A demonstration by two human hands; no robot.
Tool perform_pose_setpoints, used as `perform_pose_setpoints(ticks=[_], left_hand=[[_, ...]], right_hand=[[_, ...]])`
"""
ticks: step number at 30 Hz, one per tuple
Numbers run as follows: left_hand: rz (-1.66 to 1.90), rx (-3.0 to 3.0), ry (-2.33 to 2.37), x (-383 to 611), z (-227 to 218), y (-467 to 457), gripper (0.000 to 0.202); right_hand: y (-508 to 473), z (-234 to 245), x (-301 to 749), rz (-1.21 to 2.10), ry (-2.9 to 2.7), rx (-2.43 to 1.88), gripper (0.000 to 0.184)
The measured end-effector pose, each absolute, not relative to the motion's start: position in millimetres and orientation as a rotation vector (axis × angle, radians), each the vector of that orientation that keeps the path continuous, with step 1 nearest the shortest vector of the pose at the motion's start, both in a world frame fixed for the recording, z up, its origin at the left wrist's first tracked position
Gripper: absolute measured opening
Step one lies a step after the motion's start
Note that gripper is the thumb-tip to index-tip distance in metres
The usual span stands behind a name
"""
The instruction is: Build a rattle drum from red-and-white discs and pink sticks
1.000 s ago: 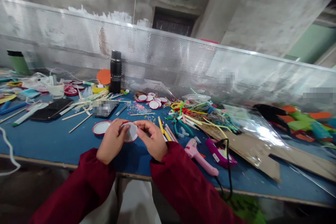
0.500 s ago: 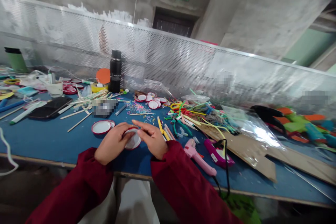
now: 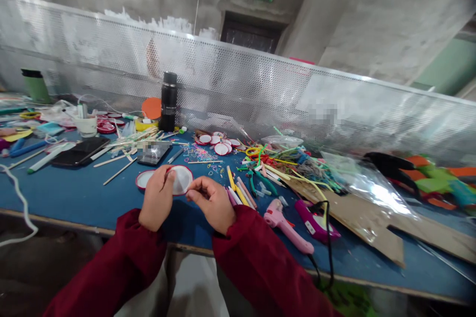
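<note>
The left hand (image 3: 155,203) clamps the red-rimmed lid (image 3: 183,181) above the blue table (image 3: 89,198); the right hand (image 3: 213,203) bunches its fingers near the rim, their grip indeterminable.

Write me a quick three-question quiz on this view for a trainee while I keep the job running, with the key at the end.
1. Which hand's thumb overlaps the white face of the red-rimmed disc?

2. True or false: the pink glue gun lies to the right of the right hand.

3. Which appears directly beside the black bottle?
A) orange disc
B) green pliers
C) white cable

Key: 1. The left hand. 2. True. 3. A.
</note>
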State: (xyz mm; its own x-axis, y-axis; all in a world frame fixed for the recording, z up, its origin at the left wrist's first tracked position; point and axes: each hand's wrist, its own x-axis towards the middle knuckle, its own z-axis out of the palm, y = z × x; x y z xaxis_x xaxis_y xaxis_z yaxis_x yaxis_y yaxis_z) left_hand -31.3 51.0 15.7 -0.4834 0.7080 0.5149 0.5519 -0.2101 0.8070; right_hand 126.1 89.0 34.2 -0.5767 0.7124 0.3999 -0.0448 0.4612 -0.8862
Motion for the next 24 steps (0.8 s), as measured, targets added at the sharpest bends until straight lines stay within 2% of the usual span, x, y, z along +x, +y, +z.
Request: perform_pose_setpoints(ticks=[8,12,24], left_hand=[[1.876,1.305,1.882,-33.7,13.2,52.7,0.032],[1.899,1.282,1.902,-36.0,10.6,53.6,0.032],[1.938,1.295,1.768,-37.0,12.4,51.7,0.033]], right_hand=[[96.2,27.2,126.4,1.016,-2.021,-0.476,0.005],[96.8,27.4,128.1,0.912,-2.070,-0.587,0.009],[95.1,25.6,127.5,0.914,-2.089,-0.615,0.012]])
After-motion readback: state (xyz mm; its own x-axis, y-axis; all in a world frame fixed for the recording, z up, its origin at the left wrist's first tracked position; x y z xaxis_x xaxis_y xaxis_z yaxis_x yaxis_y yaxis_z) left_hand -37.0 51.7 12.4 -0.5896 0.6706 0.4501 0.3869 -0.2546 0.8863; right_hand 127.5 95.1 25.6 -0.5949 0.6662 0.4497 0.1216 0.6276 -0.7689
